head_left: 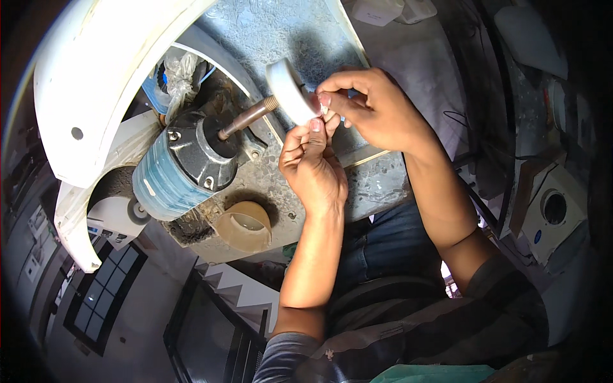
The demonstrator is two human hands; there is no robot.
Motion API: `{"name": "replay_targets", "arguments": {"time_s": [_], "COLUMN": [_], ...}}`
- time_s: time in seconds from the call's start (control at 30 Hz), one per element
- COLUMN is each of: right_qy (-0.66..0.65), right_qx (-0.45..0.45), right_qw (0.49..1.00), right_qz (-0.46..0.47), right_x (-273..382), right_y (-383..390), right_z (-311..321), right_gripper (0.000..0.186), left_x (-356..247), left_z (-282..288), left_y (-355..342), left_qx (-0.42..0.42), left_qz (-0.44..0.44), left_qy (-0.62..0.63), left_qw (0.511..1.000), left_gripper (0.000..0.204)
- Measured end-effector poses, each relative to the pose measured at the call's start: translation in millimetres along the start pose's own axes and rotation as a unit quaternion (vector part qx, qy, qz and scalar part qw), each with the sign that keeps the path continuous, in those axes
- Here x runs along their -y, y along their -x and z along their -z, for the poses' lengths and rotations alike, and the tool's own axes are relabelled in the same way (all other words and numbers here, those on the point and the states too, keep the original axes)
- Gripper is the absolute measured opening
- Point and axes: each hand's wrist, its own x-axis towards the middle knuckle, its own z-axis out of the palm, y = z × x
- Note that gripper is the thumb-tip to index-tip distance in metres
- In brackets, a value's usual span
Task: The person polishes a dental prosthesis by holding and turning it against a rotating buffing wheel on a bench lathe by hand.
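Worktop (383, 182), grey and scuffed, runs in front of the person, and over its left end arches a white curved shell (96, 83), perhaps meant to catch whatever flies off. Beyond the near edge sits a shallow tray (255, 32), blue-grey inside, probably put there to collect what drops. A blue motor (169, 169) with a black end cap lies toward the left end, turned so its working end faces the person's hands. Both hands reach past the near edge: the right hand (377, 115) from the tray side, the left hand (316, 172) from below, likely so they can steady from two sides. A brown round cup (223, 230) stands by the near edge, within easy reach. The white wheel (290, 92) is over the tray on a threaded shaft (249, 118), well out from the motor, which leaves fingers room. Right thumb and forefinger are pinched on a small pale bit (324, 110); the left fingertips bunch just beside it, though I can't tell whether they grip it.
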Motion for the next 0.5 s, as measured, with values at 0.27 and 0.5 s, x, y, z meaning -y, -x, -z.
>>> {"name": "replay_targets", "arguments": {"time_s": [0.27,0.5], "right_qy": [0.004,0.020], "right_qx": [0.000,-0.006], "right_qw": [1.000,0.999], "right_qz": [-0.006,-0.026], "right_x": [7.9,-4.5], "right_y": [2.0,-0.4], "right_z": [1.3,-6.8], "right_gripper": [0.012,0.016], "left_x": [0.5,2.1], "left_z": [-1.2,2.1], "left_y": [-1.9,-7.8], "left_qx": [-0.030,-0.052], "left_qz": [0.005,0.000], "left_qy": [0.011,0.015], "left_qw": [0.999,0.999], "left_gripper": [0.008,0.008]}}
